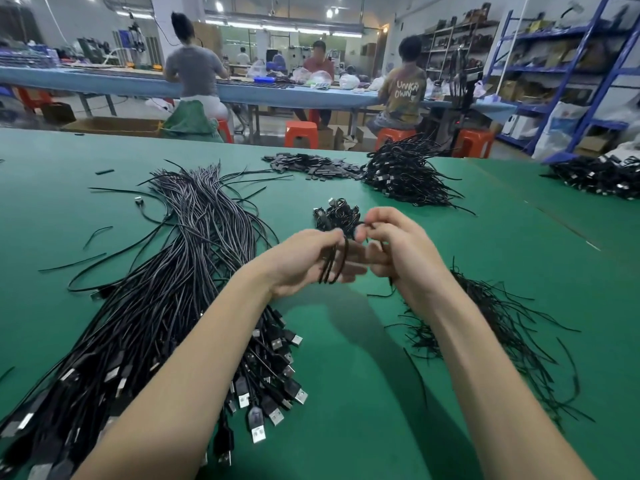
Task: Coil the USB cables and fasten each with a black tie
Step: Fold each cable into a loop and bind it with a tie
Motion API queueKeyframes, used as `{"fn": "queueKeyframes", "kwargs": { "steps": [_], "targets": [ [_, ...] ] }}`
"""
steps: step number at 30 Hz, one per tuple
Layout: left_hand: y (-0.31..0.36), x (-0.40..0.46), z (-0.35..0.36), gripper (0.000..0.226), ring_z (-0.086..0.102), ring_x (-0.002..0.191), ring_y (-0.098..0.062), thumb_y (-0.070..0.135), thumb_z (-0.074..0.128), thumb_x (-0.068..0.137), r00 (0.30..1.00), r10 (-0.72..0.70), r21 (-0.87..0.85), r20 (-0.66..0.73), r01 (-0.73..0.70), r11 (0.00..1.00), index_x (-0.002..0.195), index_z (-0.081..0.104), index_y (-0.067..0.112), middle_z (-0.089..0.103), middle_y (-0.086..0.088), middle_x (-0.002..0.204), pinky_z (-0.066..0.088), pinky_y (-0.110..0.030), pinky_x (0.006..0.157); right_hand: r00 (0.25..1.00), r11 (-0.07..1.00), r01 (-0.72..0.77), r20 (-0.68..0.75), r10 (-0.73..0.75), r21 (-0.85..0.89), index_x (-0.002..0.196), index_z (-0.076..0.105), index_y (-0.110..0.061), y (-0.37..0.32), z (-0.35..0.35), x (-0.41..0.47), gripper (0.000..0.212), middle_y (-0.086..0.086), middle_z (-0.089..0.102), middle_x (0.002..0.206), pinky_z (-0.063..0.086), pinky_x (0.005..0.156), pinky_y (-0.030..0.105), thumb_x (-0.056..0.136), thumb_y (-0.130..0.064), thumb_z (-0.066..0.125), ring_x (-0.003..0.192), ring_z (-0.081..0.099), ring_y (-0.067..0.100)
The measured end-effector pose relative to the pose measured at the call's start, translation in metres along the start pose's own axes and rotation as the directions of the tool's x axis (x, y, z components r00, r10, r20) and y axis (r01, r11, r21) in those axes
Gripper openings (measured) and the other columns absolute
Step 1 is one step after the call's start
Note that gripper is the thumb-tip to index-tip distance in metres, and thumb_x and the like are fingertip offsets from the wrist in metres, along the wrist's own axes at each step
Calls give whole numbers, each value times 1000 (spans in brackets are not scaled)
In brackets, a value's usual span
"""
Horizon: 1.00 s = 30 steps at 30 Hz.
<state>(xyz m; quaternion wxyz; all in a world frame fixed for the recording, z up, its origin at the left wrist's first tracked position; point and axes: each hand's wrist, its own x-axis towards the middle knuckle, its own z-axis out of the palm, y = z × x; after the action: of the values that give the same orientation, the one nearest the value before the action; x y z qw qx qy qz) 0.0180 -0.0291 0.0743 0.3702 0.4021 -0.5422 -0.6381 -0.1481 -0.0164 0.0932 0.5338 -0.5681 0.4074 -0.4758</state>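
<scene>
My left hand (304, 261) grips a coiled black USB cable (333, 265), whose loops hang down between my two hands above the green table (346, 358). My right hand (398, 247) pinches something thin and black at the top of the coil, probably a tie, mostly hidden by the fingers. A big bundle of uncoiled USB cables (180, 289) lies to the left, plugs toward me. A heap of loose black ties (495, 327) lies to the right. A small pile of coiled cables (336, 214) sits just beyond my hands.
A larger heap of coiled cables (405, 171) and flat dark pieces (311, 165) lie at the table's far side, another cable pile (599, 176) at the far right. Beyond the table, people sit on orange stools (300, 133) at a blue bench; blue shelving (571, 74) stands right.
</scene>
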Motion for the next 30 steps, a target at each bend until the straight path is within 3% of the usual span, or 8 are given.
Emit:
{"fn": "queueKeyframes", "kwargs": {
  "steps": [4,7,10,14,17,19,23,30],
  "targets": [
    [5,1,2,45,65,60,-14,25,25,110,973,114,-223,-200,-159,962,102,62,1,72,-4,74,52,-22,50,970,982,11,240,35,-189,98,55,-10,7,17,-10,22,6,66,84,46,52,20,99,7,43,59,53,11],
    [7,3,2,46,73,75,-21,26,26,110,964,109,-429,-244,-208,879,95,63,3,73,-7,77,59,-27,62,939,960,-79,302,162,-268,95,58,-3,17,17,-12,21,12,72,87,56,78,33,97,11,43,81,64,22],
    [10,4,4,41,47,52,-11,28,27,110,963,111,-525,-245,-229,820,75,45,17,36,8,52,47,-22,55,963,891,-87,192,190,-446,96,68,-8,28,12,-6,27,9,77,101,55,90,35,96,7,46,89,66,14],
    [7,-3,7,40,30,48,-7,31,28,110,989,129,-553,-73,-147,820,72,37,20,17,9,59,37,-19,49,973,974,-224,59,222,33,118,68,-10,27,2,5,24,4,76,103,53,62,22,101,-15,52,78,67,14],
    [6,-4,12,38,34,51,-8,30,32,109,990,142,-486,18,-115,866,74,40,19,20,9,59,42,-21,53,992,991,-125,18,124,40,111,75,-15,27,-9,7,24,-2,75,92,46,61,20,98,-32,62,72,62,9],
    [4,-2,14,38,42,54,-11,29,32,110,988,151,-361,-25,-150,920,75,42,16,28,8,55,47,-24,61,992,994,-29,-124,15,-108,101,77,-17,27,-11,6,14,-6,71,77,45,58,19,92,-27,73,63,57,6],
    [-6,7,24,41,48,62,-15,36,29,109,887,358,404,-293,-224,887,76,44,17,50,-1,62,39,-33,67,957,994,34,-284,-63,-105,94,79,-15,27,-11,6,8,-6,73,70,45,50,17,88,-20,78,55,54,5],
    [-19,14,39,29,60,72,-19,25,36,108,725,601,700,-337,-234,675,90,52,8,62,-2,79,46,-29,67,954,987,94,-296,-53,127,89,78,-13,24,-4,5,5,2,75,73,55,59,18,91,-10,75,53,60,8]
  ]
}}
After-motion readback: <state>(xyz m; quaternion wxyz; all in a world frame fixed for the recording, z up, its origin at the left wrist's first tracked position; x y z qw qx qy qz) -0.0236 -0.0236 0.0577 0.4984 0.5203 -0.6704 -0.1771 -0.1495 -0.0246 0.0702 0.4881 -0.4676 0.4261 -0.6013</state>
